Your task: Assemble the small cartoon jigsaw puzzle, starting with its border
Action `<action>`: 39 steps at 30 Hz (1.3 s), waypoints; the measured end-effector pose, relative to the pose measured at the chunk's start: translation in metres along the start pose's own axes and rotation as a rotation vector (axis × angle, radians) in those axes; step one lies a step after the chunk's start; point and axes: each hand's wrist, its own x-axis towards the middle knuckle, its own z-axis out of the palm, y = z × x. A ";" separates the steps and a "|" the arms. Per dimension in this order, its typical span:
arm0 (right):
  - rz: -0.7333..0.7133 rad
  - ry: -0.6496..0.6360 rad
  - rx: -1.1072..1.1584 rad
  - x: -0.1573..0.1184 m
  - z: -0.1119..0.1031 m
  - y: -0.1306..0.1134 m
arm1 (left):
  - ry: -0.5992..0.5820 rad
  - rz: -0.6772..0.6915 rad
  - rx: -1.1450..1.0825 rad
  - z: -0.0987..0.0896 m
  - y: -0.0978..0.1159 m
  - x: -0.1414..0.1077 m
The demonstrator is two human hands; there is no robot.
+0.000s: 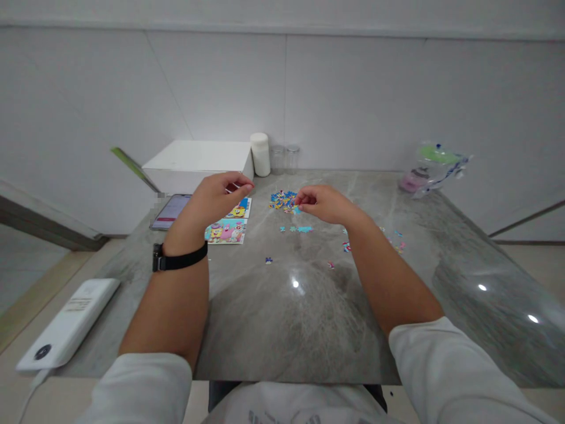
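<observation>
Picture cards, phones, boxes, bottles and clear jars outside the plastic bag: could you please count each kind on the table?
Picture cards: 2
Phone: 1
White box: 1
White bottle: 1
Clear jars: 2
Total: 7

- Table (273,330), one: grey, marbled, glossy.
- Far side: white box (200,156); white bottle (261,158); two clear jars (292,160).
- Far right: clear plastic bag (435,168), contents green and pink.
- Left: phone (173,209); two cartoon cards (227,231).
- Centre: multicoloured puzzle heap (281,200); nearer, light-blue row of pieces (303,229).
- Nearer still: dark-blue piece (269,260), pink piece (331,265), apart.
- Right: scattered pieces (346,247), partly hidden.
</observation>
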 end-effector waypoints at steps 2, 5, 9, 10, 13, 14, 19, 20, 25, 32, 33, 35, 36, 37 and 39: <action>-0.010 -0.007 0.004 0.004 0.014 -0.001 | -0.016 0.002 0.030 -0.002 -0.002 0.000; -0.011 -0.038 0.016 0.011 0.036 -0.001 | -0.182 0.029 0.136 0.012 -0.008 0.002; 0.008 -0.059 0.018 0.017 0.058 0.006 | -0.427 0.043 0.149 0.054 -0.016 0.008; 0.012 -0.057 0.020 0.017 0.061 0.009 | -0.469 0.047 0.137 0.065 -0.018 0.009; 0.012 -0.055 0.035 0.019 0.066 0.017 | -0.517 0.057 0.108 0.090 -0.024 0.011; 0.008 -0.057 0.040 0.020 0.067 0.019 | -0.514 0.061 0.102 0.095 -0.025 0.012; -0.008 -0.094 0.015 0.022 0.068 0.026 | -0.550 0.054 0.045 0.099 -0.033 0.013; -0.002 -0.093 -0.016 0.022 0.068 0.027 | -0.557 0.036 0.040 0.098 -0.034 0.013; 0.017 -0.105 -0.266 0.024 0.067 0.033 | -0.523 -0.093 0.143 0.104 -0.039 0.015; 0.002 -0.193 -0.434 0.022 0.081 0.036 | -0.532 -0.160 0.222 0.127 -0.045 0.015; 0.007 -0.190 -0.443 0.022 0.082 0.037 | -0.534 -0.166 0.227 0.129 -0.045 0.015; 0.021 -0.192 -0.464 0.022 0.085 0.038 | -0.531 -0.178 0.244 0.132 -0.045 0.015; 0.026 -0.195 -0.472 0.022 0.086 0.038 | -0.525 -0.183 0.256 0.133 -0.045 0.015; 0.028 -0.199 -0.476 0.022 0.087 0.039 | -0.518 -0.187 0.270 0.134 -0.045 0.015; 0.026 -0.202 -0.476 0.023 0.088 0.039 | -0.505 -0.191 0.296 0.136 -0.044 0.014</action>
